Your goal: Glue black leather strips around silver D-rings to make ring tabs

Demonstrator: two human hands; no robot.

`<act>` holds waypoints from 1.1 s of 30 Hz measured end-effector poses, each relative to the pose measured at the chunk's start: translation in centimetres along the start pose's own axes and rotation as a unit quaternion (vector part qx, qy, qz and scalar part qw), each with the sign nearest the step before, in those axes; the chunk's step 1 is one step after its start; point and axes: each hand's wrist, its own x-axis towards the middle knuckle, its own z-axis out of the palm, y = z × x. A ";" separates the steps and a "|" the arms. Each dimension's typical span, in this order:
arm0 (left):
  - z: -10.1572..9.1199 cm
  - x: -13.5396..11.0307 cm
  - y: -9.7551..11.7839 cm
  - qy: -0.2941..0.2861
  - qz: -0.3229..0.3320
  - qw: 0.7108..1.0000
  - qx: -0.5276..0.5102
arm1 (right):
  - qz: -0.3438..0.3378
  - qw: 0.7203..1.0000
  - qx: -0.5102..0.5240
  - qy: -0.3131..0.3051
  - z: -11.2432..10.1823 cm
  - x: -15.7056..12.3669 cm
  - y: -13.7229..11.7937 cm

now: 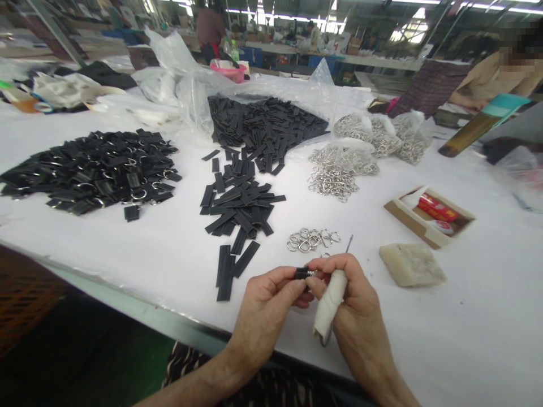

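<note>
My left hand (269,297) is closed, pinching a small black strap piece (302,273) with a metal ring at its end. My right hand (348,291) is closed too, touching the same piece with its fingertips and gripping a tool with a white cloth-wrapped handle (330,305); a thin metal tip (349,243) sticks out beyond the fingers. Just beyond the hands lies a small cluster of loose metal D-rings (313,239). Flat black strips (240,206) lie scattered to the left of them.
A heap of strips fitted with rings (91,172) sits far left. More black strips (267,127) and bagged rings (373,138) lie further back. A pale block (411,264) and a small cardboard tray (428,215) are to the right. Other people work behind the white table (466,339).
</note>
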 end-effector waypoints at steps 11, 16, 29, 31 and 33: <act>-0.4 0.1 0.5 0.003 0.065 0.986 0.154 | 0.003 0.999 -0.032 -0.015 -0.1 0.0 0.5; -0.5 0.2 0.9 -0.016 0.039 0.988 0.147 | -0.005 0.999 -0.039 -0.018 -0.2 0.2 0.3; -0.2 0.8 0.2 -0.039 -0.031 0.999 -0.018 | 0.044 0.998 -0.019 -0.034 -0.2 0.5 0.7; -0.2 0.9 0.3 -0.032 -0.046 0.998 -0.026 | 0.057 0.998 -0.001 -0.028 -0.1 0.6 0.6; -0.2 1.1 0.3 -0.019 -0.055 0.998 -0.035 | 0.065 0.997 0.017 -0.022 -0.1 0.6 0.5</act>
